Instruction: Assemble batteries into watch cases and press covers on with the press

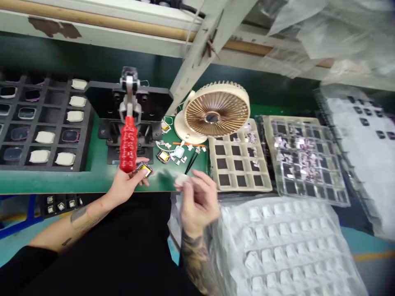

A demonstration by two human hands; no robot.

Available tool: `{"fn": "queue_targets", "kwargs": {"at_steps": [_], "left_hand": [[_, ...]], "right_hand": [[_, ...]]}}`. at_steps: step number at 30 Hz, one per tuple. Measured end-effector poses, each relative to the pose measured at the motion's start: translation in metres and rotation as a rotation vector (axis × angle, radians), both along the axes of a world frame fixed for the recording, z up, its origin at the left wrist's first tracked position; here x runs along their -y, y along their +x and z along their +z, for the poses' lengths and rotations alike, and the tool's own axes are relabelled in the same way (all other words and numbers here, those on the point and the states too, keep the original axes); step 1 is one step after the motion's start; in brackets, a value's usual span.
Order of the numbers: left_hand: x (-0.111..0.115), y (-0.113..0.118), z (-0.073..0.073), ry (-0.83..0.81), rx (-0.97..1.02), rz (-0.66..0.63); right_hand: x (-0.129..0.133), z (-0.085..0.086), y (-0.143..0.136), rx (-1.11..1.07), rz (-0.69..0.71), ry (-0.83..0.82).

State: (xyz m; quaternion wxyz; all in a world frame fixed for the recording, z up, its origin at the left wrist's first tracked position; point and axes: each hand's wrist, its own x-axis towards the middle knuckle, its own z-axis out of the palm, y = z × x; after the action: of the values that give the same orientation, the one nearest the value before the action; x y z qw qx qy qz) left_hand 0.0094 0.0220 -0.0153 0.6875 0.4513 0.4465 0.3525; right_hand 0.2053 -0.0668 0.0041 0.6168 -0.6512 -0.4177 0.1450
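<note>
My left hand (pixel 123 185) is closed on a small watch case (pixel 144 169) with a yellow square inside, held low in front of the press. The red handle (pixel 128 148) of the toggle press hangs just above that hand. Between the bent fingers of my right hand (pixel 200 201) is a small white cover piece (pixel 181 179), slightly blurred. The two hands are apart. Black tweezers (pixel 191 160) lie on the green bench beyond my right hand. A second watch case (pixel 163 156) with a yellow patch rests near them, among several small white bits.
A beige fan (pixel 217 109) stands behind the tweezers. On the left, a black foam tray (pixel 46 167) holds watch cases and white pieces. Beige compartment boxes (pixel 224 187) and a clear-lidded one (pixel 335 164) sit right. A white moulded tray (pixel 290 238) in plastic lies nearer me.
</note>
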Motion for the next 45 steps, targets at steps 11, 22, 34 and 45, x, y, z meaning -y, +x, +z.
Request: {"fn": "queue_targets", "kwargs": {"at_steps": [11,22,34,45], "left_hand": [[0.005,-0.029,-0.001,0.063,0.09,0.22],[0.003,-0.016,-0.023,0.151,-0.119,-0.068],[0.007,-0.017,-0.03,0.286,-0.218,-0.131],[0.004,-0.026,-0.036,0.267,-0.294,-0.166]], "right_hand": [[-0.056,-0.025,-0.04,0.017,0.508,0.024],[-0.007,-0.048,0.038,0.497,-0.109,-0.097],[-0.018,-0.056,0.057,0.829,-0.262,-0.427],[-0.011,0.019,0.073,0.696,0.026,-0.497]]}}
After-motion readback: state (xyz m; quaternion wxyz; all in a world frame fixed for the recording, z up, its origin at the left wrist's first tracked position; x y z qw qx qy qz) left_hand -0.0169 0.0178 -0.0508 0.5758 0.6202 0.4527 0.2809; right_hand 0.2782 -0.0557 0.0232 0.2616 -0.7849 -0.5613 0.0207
